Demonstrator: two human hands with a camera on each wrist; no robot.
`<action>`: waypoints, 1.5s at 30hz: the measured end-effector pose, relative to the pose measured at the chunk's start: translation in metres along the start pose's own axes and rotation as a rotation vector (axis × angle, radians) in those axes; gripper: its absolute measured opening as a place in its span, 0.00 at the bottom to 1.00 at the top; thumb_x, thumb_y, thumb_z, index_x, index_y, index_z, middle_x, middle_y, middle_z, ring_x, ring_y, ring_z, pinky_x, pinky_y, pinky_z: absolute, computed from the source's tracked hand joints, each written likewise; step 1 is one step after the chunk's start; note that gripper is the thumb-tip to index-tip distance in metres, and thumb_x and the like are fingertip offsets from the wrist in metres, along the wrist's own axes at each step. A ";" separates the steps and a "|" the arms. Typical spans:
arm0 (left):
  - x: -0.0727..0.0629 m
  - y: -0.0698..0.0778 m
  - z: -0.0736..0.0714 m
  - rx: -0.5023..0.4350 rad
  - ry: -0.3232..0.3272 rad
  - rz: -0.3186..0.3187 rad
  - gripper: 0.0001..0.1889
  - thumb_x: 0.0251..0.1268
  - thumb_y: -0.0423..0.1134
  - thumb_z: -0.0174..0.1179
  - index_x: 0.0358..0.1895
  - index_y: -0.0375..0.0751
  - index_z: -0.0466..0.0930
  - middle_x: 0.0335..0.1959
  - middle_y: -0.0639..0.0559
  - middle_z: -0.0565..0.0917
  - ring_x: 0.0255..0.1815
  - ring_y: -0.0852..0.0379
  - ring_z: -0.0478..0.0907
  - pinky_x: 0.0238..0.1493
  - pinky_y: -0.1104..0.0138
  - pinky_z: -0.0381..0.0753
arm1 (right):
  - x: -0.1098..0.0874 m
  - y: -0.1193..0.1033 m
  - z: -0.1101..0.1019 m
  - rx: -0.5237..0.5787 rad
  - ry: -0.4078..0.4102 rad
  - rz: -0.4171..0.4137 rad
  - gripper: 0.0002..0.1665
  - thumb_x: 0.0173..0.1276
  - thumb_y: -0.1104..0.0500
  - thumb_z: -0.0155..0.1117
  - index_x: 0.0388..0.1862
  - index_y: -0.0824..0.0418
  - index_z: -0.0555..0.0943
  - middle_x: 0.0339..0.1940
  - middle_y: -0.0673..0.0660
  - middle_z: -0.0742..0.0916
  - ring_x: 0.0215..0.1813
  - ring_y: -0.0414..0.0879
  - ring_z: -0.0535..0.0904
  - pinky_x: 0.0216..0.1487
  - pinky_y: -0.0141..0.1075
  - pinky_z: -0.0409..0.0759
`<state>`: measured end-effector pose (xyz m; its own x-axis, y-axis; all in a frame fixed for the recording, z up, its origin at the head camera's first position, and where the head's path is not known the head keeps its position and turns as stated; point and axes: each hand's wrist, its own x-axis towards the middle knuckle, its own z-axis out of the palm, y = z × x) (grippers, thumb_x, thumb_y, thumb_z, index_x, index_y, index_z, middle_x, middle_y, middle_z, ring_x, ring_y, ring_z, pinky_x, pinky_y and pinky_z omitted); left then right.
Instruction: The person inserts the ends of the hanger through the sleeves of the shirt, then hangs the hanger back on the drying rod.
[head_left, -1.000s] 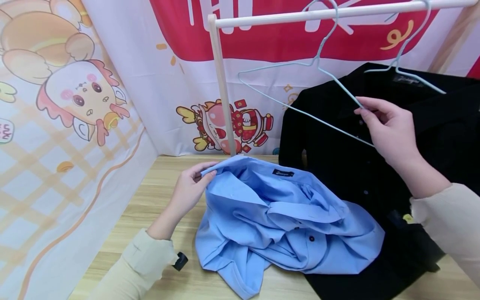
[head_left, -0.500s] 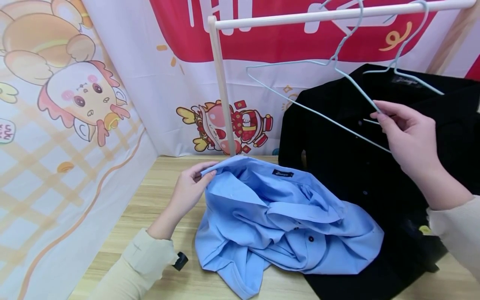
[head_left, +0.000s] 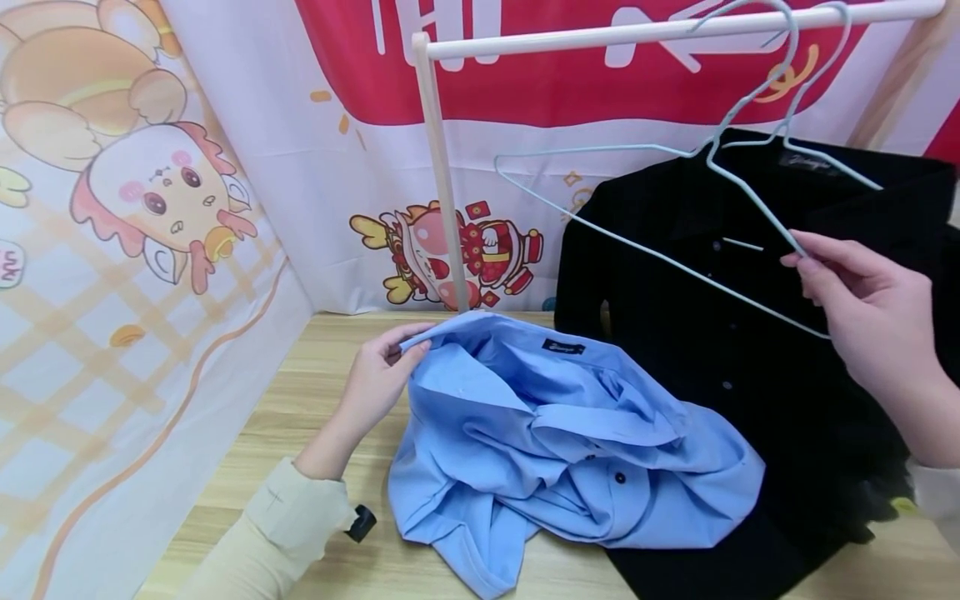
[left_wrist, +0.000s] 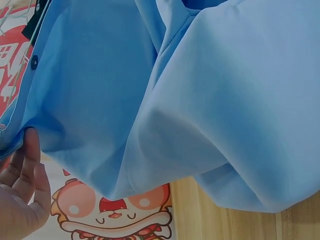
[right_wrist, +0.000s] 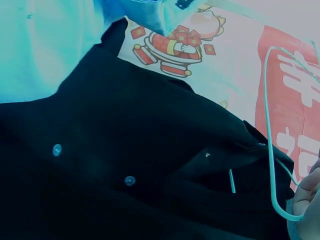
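My left hand [head_left: 381, 367] pinches the collar edge of a light blue shirt [head_left: 570, 467], which lies bunched over the table with its dark neck label facing up. In the left wrist view the fingers [left_wrist: 31, 150] hold the blue cloth near a dark button [left_wrist: 34, 62]. My right hand [head_left: 877, 308] grips one end of a pale green wire clothes hanger [head_left: 652, 242], which carries no garment. The hanger's hook overlaps the rack's rail in the head view. In the right wrist view the hanger [right_wrist: 270, 125] runs down to the hand at the right edge.
A black shirt [head_left: 675, 333] hangs on a second pale green hanger [head_left: 832, 154] from the white rail [head_left: 600, 37]. Part of it lies behind the blue shirt. The rack's wooden post [head_left: 442, 167] stands at the table's [head_left: 300, 417] back edge. Printed cloth covers the left and back.
My right hand has moved right and down, taking the held hanger with it; its hook has shifted right toward the second hanger. The left hand and blue shirt stay nearly still.
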<state>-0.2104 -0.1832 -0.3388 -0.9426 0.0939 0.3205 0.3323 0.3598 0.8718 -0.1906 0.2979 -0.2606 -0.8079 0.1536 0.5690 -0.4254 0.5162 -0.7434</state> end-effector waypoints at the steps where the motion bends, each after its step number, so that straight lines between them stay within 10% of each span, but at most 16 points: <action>1: 0.000 0.000 0.000 -0.001 0.000 -0.001 0.16 0.77 0.35 0.58 0.61 0.33 0.82 0.58 0.40 0.84 0.55 0.49 0.82 0.52 0.73 0.80 | -0.002 0.001 -0.001 -0.004 -0.002 0.004 0.21 0.79 0.67 0.57 0.67 0.61 0.81 0.43 0.37 0.86 0.39 0.39 0.74 0.45 0.15 0.74; 27: 0.002 0.003 0.001 0.036 0.078 -0.024 0.15 0.78 0.36 0.58 0.60 0.35 0.84 0.50 0.40 0.86 0.40 0.55 0.79 0.38 0.74 0.78 | -0.058 0.030 -0.026 0.042 -0.106 -0.070 0.19 0.74 0.79 0.52 0.59 0.73 0.82 0.39 0.43 0.87 0.32 0.41 0.70 0.38 0.22 0.71; 34: 0.002 0.005 0.001 0.040 0.087 -0.019 0.17 0.78 0.37 0.57 0.64 0.38 0.82 0.61 0.43 0.83 0.59 0.51 0.81 0.57 0.67 0.80 | -0.071 0.037 -0.028 -0.011 -0.164 -0.034 0.21 0.73 0.79 0.54 0.58 0.67 0.84 0.39 0.42 0.87 0.34 0.38 0.74 0.37 0.22 0.70; 45: 0.002 0.012 0.002 -0.026 0.127 0.072 0.15 0.76 0.34 0.58 0.61 0.35 0.84 0.58 0.43 0.85 0.57 0.54 0.81 0.56 0.71 0.79 | -0.078 0.040 -0.022 -0.054 -0.288 0.013 0.21 0.74 0.77 0.56 0.57 0.62 0.86 0.43 0.37 0.87 0.46 0.27 0.81 0.42 0.17 0.76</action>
<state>-0.2089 -0.1765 -0.3287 -0.9052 -0.0002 0.4250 0.4008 0.3322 0.8538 -0.1361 0.3251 -0.3269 -0.8990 -0.0805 0.4304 -0.3977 0.5613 -0.7257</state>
